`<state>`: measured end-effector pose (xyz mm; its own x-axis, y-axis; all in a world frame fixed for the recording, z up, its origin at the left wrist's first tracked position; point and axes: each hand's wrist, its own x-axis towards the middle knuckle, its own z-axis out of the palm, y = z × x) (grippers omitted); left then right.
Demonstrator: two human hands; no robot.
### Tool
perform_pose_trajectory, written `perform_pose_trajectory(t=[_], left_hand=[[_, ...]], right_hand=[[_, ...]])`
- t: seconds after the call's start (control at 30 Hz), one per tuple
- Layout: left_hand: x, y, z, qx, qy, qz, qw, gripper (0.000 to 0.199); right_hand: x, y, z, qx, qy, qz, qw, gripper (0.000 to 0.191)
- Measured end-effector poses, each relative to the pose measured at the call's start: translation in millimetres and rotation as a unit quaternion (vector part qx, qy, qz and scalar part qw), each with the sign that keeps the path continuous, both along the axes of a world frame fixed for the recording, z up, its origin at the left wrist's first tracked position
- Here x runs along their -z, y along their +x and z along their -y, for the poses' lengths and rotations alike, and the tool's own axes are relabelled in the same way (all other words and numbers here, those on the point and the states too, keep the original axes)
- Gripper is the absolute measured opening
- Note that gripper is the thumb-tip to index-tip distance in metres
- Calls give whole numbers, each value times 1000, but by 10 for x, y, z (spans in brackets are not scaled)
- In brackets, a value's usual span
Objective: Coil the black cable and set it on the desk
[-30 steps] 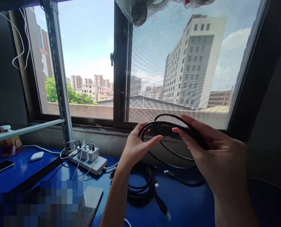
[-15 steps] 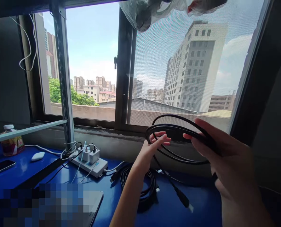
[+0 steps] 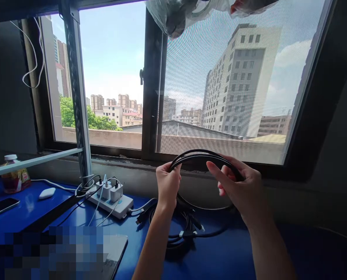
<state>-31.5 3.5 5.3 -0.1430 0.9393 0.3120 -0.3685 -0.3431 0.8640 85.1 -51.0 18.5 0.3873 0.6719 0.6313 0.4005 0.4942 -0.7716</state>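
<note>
Loops of black cable (image 3: 201,154) arch between my two hands above the blue table. My left hand (image 3: 169,182) is closed round the left end of the loops. On the right, my right hand (image 3: 239,182) holds the other side of the bundle, its thumb raised and its fingers curled under the cable. Lower strands hang below the hands, and a connector (image 3: 188,234) lies near the table surface. Behind my left forearm, another coiled black cable (image 3: 176,245) rests on the table, partly hidden.
A white power strip (image 3: 123,206) with plugged-in chargers stands left of the coil. Further left are a phone (image 3: 1,208), a white case (image 3: 47,193) and a bottle (image 3: 13,175). A metal post (image 3: 80,97) rises before the window. A laptop corner (image 3: 118,249) shows at the lower left.
My left hand has closed on the cable loops and moved slightly left. My right hand has moved left and away from the camera. The hanging connector has swung left and lower.
</note>
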Motion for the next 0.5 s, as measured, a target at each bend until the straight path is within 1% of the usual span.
perform_pose_trajectory(t=[0.07,0.1,0.17,0.2,0.27,0.33,0.37,0.43,0.5], left_hand=[[-5,32,18,-10,3,-11,1000,36],[-2,45,18,-2,1,-21,1000,37],[15,62,1,39,-11,-73,997,38],[29,67,-13,57,-21,-111,992,37],[69,73,-41,66,-34,-197,978,35],[117,84,-60,59,-56,-282,956,34],[142,94,-64,73,-72,-317,943,36],[186,129,-56,142,-99,-365,915,45],[216,184,-27,219,-107,-379,893,51]], right_hand=[[-15,-23,47,-67,-33,-31,997,39],[-25,-18,76,-91,-46,-42,994,40],[-49,22,134,-119,-69,-68,988,43],[-62,50,161,-123,-80,-83,986,47],[-90,101,208,-104,-81,-116,985,54],[-120,122,251,-73,-54,-150,984,54],[-133,116,270,-54,-35,-168,984,53],[-149,74,302,-12,11,-196,980,49],[-144,-1,316,24,64,-193,979,46]])
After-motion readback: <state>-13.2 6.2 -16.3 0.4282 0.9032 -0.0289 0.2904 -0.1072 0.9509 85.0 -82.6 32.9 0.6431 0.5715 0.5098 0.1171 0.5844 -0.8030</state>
